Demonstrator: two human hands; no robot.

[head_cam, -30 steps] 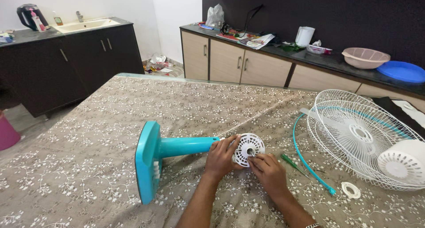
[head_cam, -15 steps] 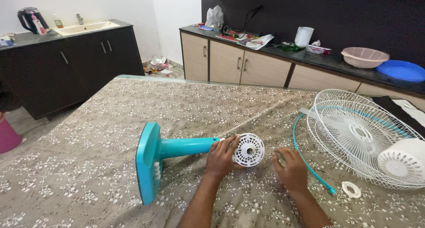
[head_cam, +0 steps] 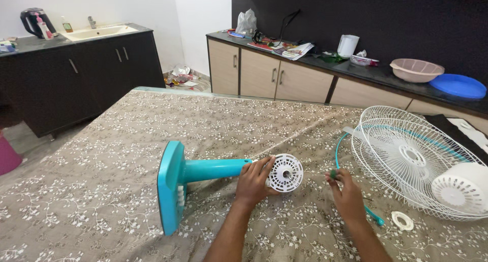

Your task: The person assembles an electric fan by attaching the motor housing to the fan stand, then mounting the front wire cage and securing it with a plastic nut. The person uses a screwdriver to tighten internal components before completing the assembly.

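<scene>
While the fan stand [head_cam: 203, 173] lay on its side on the bed cover [head_cam: 152, 119], the head view showed both hands low in the middle. The stand's long teal pole ran left to right, with the flat base [head_cam: 169, 188] standing on edge at the left end and the white round motor cover [head_cam: 285, 173] at the right end.

The left hand [head_cam: 252, 182] was on the right end of the pole, touching the white cover. Its fingers [head_cam: 264, 166] curled around the back and edge of the cover, holding it. The hole in the middle of the cover faced up toward the camera.

The right hand [head_cam: 348, 196] was off to the right of the cover, apart from it. Its fingers were closed narrow around the green screwdriver [head_cam: 334, 173]; only the green handle tip showed above the fist. I could not tell which way the metal end pointed, since the hand hid it. So the cover lay to the left of the right hand, with bare cloth between them, and the left hand was much nearer to it.

The thin teal ring [head_cam: 339, 150] curved just past the right hand. The white wire fan guard [head_cam: 406, 155] sat further right, near the small white ring [head_cam: 402, 221].
</scene>
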